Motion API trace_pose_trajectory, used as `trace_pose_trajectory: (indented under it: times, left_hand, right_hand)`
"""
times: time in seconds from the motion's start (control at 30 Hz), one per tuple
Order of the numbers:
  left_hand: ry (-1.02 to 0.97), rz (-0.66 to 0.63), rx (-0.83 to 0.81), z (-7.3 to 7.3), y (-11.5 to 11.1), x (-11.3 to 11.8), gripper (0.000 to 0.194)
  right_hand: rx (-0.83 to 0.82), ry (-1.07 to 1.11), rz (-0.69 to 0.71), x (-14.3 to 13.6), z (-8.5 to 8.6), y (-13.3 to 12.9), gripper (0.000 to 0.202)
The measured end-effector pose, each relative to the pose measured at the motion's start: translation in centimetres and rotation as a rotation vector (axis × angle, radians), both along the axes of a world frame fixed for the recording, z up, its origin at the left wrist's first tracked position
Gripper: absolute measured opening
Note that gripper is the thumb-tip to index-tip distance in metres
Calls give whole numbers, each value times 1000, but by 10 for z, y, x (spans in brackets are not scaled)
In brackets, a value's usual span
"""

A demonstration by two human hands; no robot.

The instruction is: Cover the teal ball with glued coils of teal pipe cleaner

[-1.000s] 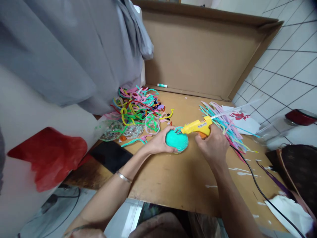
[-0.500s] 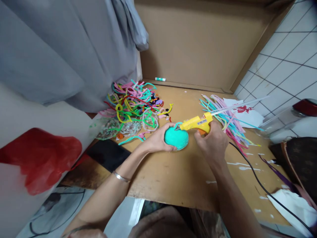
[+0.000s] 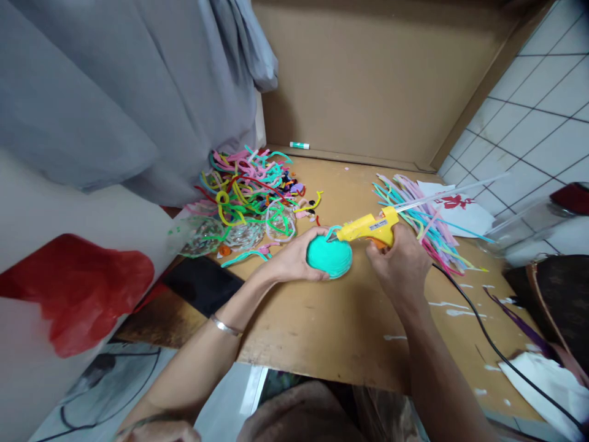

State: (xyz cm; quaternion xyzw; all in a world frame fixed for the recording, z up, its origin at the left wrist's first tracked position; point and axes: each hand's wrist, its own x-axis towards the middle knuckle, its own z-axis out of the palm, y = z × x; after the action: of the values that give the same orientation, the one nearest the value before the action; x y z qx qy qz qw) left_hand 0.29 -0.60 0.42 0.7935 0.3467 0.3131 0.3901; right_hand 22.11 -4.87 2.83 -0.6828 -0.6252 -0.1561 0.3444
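Observation:
My left hand (image 3: 297, 256) is closed around the left side of a round turquoise ball wound from pipe cleaner (image 3: 330, 258), just above the table. A loose turquoise end curls up at the ball's top. In my right hand (image 3: 401, 261) is a yellow hot glue gun (image 3: 368, 227), its fingers wrapped round the grip near the orange trigger. The gun's metal nozzle meets the top of the ball beside the loose end. A long clear glue stick (image 3: 442, 195) juts out of the gun's back.
Tangled coloured pipe cleaners (image 3: 243, 184) heap at the back left, by clear plastic dishes (image 3: 246, 234) and a black phone-like slab (image 3: 205, 285). Straight pipe cleaners (image 3: 421, 215) lie at the back right. A black cord (image 3: 478, 316) crosses the right side, near a brown bag (image 3: 550, 294).
The view has shifted slightly. Both hands keep their holds, and the glue gun's nozzle stays at the top of the turquoise ball.

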Motion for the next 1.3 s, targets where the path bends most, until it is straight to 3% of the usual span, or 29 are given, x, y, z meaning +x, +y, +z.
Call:
trace_pose_trajectory:
  times: [0.63, 0.9, 1.3]
  left_hand:
    - [-10, -25, 18, -2, 1, 1, 80]
    - [-13, -29, 10, -6, 3, 0, 83]
    - [-64, -51, 1, -8, 3, 1, 83]
  right_hand:
    - [30, -60, 79, 4, 3, -2, 18]
    - [125, -101, 101, 6, 1, -2, 12]
    - [96, -111, 125, 9, 1, -2, 9]
